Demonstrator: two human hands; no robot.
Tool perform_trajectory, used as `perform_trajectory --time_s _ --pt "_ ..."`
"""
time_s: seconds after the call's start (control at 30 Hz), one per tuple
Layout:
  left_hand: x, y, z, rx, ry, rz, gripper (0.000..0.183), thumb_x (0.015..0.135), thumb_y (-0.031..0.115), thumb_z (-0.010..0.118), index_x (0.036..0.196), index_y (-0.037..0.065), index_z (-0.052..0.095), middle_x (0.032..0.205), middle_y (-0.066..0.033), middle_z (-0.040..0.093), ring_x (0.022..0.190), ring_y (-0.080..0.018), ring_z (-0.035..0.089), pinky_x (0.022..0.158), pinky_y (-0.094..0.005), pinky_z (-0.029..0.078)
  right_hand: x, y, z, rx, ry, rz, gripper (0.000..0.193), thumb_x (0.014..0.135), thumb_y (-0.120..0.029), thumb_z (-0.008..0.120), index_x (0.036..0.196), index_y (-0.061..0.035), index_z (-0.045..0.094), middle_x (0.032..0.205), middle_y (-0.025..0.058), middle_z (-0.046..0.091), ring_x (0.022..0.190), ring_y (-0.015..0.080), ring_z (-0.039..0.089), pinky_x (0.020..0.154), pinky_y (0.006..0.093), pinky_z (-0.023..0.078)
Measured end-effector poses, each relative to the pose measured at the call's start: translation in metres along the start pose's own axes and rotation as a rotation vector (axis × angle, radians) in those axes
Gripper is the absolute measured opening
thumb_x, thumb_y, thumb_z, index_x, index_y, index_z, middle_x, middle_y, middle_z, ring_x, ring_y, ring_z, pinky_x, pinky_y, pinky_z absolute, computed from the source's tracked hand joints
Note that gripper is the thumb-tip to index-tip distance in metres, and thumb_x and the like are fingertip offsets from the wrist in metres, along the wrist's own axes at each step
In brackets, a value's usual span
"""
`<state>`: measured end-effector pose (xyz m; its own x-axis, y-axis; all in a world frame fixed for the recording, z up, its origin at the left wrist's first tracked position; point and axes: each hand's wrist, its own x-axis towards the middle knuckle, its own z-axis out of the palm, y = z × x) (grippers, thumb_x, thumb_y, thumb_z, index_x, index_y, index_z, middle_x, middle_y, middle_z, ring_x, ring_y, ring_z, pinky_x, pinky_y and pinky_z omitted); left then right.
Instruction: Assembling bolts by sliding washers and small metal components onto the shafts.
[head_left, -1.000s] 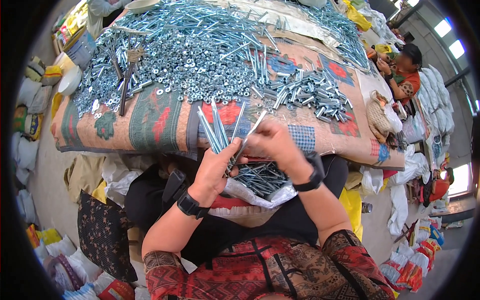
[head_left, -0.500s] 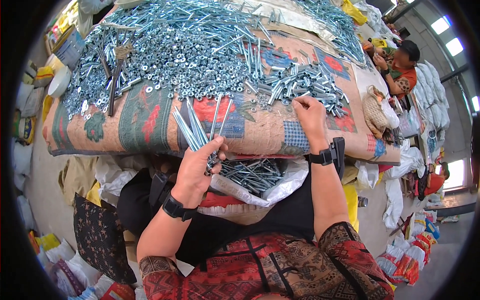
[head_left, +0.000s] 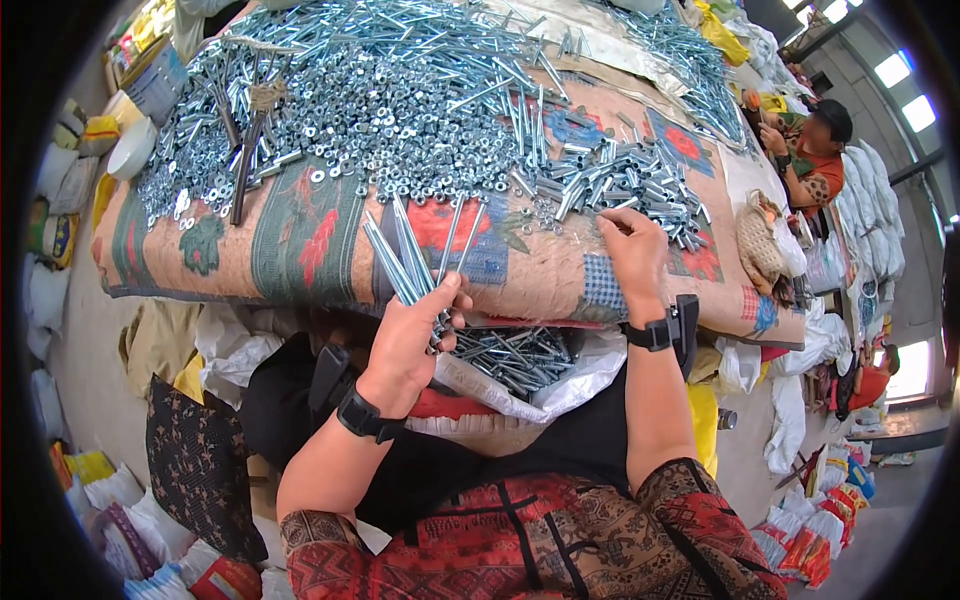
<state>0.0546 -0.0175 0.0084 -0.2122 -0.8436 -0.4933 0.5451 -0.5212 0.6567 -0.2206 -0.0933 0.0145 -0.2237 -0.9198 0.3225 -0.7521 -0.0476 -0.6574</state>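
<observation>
My left hand [head_left: 408, 335] grips a fanned bundle of long bolts [head_left: 412, 255] above the bag of bolts [head_left: 515, 362] in my lap. My right hand [head_left: 633, 250], fingers pinched, touches the sleeve pile [head_left: 625, 185] on the patterned cloth [head_left: 300, 240].

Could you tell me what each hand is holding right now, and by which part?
The left hand grips a bunch of long bolts by their lower ends. The right hand holds nothing visible, fingers at the sleeve pile.
</observation>
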Motion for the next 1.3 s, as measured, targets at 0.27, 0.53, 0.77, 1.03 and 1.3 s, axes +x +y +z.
perform_trajectory --time_s 0.27,0.53,0.77,1.03,1.3 --pt "0.0 -0.002 0.006 0.058 -0.014 0.0 0.017 0.089 0.02 0.064 0.096 0.006 0.06 0.076 -0.0015 0.06 0.06 -0.007 0.052 0.043 -0.0195 0.034 -0.005 -0.009 0.024 0.07 -0.241 -0.002 0.012 0.077 -0.009 0.067 0.087 -0.0012 0.067 0.073 0.0099 0.066 0.064 0.0205 0.062 0.061 0.0309 0.048" --pt "0.0 -0.003 0.003 0.08 -0.002 0.011 0.017 0.083 0.02 0.07 0.093 0.009 0.061 0.077 0.0 0.061 0.062 -0.006 0.053 0.046 -0.0201 0.035 -0.003 -0.015 0.021 -0.008 -0.265 -0.159 0.015 0.078 -0.01 0.067 0.089 -0.0007 0.062 0.079 0.0107 0.066 0.068 0.022 0.064 0.065 0.0313 0.05" --pt "0.0 -0.006 0.005 0.114 -0.045 -0.029 0.018 0.081 0.016 0.071 0.092 0.008 0.061 0.076 -0.0012 0.06 0.063 -0.0079 0.055 0.042 -0.0197 0.033 -0.02 -0.05 0.022 0.803 -0.39 0.092 0.011 0.084 -0.001 0.063 0.094 0.0031 0.062 0.083 0.0036 0.065 0.077 0.0087 0.063 0.072 0.0225 0.052" --pt "0.001 -0.007 0.008 0.119 -0.047 -0.042 0.015 0.081 0.017 0.071 0.09 0.009 0.063 0.075 0.0016 0.06 0.063 -0.0073 0.055 0.045 -0.021 0.033 -0.04 -0.063 0.025 0.851 -0.375 0.108 0.014 0.083 0.0 0.064 0.097 0.0022 0.067 0.09 0.007 0.069 0.081 0.0119 0.065 0.073 0.0239 0.052" --pt "0.006 -0.01 0.01 0.026 -0.015 -0.016 0.013 0.085 0.018 0.067 0.092 0.01 0.06 0.079 -0.0001 0.06 0.065 -0.0071 0.053 0.046 -0.0199 0.033 -0.008 -0.042 0.043 -0.134 0.065 -0.579 0.018 0.077 -0.007 0.067 0.094 -0.0095 0.071 0.11 0.0091 0.063 0.106 0.0329 0.054 0.09 0.0418 0.042"
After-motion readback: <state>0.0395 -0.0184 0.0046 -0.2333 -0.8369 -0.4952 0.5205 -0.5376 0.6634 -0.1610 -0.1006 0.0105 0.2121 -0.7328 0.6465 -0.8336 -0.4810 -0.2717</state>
